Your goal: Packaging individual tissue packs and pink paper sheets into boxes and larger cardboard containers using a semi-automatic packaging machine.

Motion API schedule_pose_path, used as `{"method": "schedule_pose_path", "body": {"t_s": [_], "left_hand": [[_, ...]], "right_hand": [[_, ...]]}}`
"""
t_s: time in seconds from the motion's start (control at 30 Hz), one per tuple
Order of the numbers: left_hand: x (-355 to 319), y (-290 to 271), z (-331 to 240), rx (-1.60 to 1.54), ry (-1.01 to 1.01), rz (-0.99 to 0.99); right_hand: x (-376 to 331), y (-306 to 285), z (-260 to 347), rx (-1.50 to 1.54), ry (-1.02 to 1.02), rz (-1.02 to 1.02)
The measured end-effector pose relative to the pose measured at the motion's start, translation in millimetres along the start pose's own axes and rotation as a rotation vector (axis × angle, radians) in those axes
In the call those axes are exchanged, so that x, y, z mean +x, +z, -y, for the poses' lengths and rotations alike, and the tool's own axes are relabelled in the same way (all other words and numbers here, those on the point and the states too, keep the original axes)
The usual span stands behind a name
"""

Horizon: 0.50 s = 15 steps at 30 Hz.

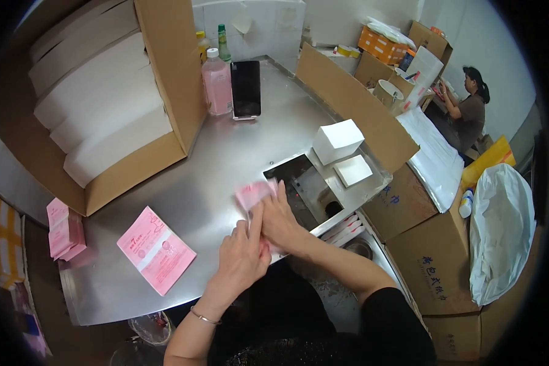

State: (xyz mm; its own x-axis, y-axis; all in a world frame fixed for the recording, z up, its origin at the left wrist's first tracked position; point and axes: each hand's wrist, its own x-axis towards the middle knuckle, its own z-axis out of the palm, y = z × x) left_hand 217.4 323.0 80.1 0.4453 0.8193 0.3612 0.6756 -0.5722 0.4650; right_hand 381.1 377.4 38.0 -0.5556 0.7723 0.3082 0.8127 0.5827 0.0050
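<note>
Above the near edge of the steel table (219, 177), both my hands are together on a pink printed packet (252, 194), its far end smeared by motion. My right hand (277, 219) is closed round the packet from the right. Across its near part my left hand (241, 259) is closed too, with a finger reaching toward my right hand; a bit of pink shows beneath. To the left lies a flat stack of pink printed wrappers (141, 236) with a white band round it. How much the packet contains is hidden by my fingers.
A big cardboard box (128, 177) of white paper stacks (104, 116) stands at left, beside more pink packets (67, 235). Behind are a phone (246, 88) and a pink bottle (218, 82). White blocks (338, 141) flank a rectangular opening (299, 189). Another person (463, 110) sits far right.
</note>
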Motion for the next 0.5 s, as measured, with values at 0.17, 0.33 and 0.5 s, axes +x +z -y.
{"method": "schedule_pose_path", "body": {"t_s": [0.17, 0.33, 0.5], "left_hand": [[-26.3, -20.2, 18.0, 0.028, -0.037, 0.026], [-38.6, -31.3, 16.9, -0.097, 0.156, -0.019], [-80.8, -88.8, 45.8, 0.338, -0.247, -0.369]], "right_hand": [[-9.2, 26.9, -58.8, 0.283, 0.230, -0.189], [-31.4, -7.4, -80.8, 0.102, 0.518, 0.346], [-62.6, -49.6, -97.4, -0.273, 0.564, -0.414]]}}
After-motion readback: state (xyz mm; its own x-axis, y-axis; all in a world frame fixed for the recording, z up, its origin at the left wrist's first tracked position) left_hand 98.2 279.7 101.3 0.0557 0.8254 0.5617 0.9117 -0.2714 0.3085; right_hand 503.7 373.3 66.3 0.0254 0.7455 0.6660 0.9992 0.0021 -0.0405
